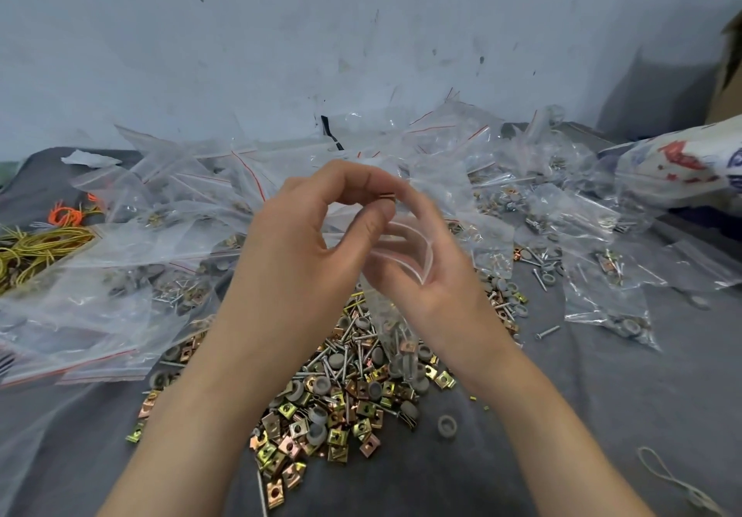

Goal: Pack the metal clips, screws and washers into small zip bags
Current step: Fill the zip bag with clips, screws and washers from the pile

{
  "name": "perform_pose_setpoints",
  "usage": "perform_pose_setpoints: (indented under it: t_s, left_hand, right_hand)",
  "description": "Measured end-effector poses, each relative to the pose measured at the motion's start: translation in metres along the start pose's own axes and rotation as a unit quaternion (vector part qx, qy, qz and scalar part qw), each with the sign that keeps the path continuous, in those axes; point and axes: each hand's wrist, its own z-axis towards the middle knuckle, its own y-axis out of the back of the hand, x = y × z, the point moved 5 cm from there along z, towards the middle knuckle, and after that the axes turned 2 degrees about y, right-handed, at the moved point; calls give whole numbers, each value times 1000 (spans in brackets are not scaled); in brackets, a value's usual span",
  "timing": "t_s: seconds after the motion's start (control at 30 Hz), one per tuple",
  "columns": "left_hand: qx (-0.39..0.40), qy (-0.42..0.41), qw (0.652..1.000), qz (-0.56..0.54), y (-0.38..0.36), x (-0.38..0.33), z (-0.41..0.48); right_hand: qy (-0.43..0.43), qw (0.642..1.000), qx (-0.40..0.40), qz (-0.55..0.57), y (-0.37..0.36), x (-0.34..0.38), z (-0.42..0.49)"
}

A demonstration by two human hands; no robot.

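Observation:
My left hand (pixel 317 243) pinches a small copper-coloured metal clip (pixel 388 196) between thumb and forefinger, right above the mouth of a small clear zip bag (pixel 405 259). My right hand (pixel 433 271) holds that bag with its mouth spread wide; the bag hangs down with a few parts in its bottom. Below both hands lies a loose pile of metal clips (pixel 321 428), screws (pixel 341 356) and grey washers (pixel 317 416) on the grey cloth.
Empty zip bags (pixel 168 211) are heaped at the left and back. Filled bags (pixel 602 275) lie to the right. Yellow and orange rubber bands (pixel 36 243) sit at far left. A printed sack (pixel 682 171) and a cardboard box (pixel 728 74) stand at far right.

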Motion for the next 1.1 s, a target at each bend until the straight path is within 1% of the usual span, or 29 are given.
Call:
perform_pose_setpoints:
  t_s: [0.23, 0.5, 0.7, 0.77, 0.87, 1.03, 1.1]
  left_hand:
    - [26, 3, 1000, 0, -1, -2, 0]
    - [-30, 29, 999, -11, 16, 15, 2]
    - [-20, 71, 997, -36, 17, 32, 2]
    - [-1, 92, 995, -36, 15, 39, 1]
    - [51, 117, 992, -12, 7, 49, -4]
    - [106, 135, 985, 21, -7, 59, -11]
    - [155, 150, 976, 38, -13, 64, -14]
  right_hand:
    - [-5, 1000, -6, 13, 0, 0, 1]
    - [6, 1000, -9, 23, 1, 6, -3]
    - [1, 1000, -12, 15, 5, 7, -5]
    - [0, 1000, -17, 13, 8, 8, -4]
    - [3, 999, -40, 20, 17, 10, -3]
    - [2, 997, -75, 33, 29, 11, -2]
    - [3, 996, -83, 30, 33, 12, -3]
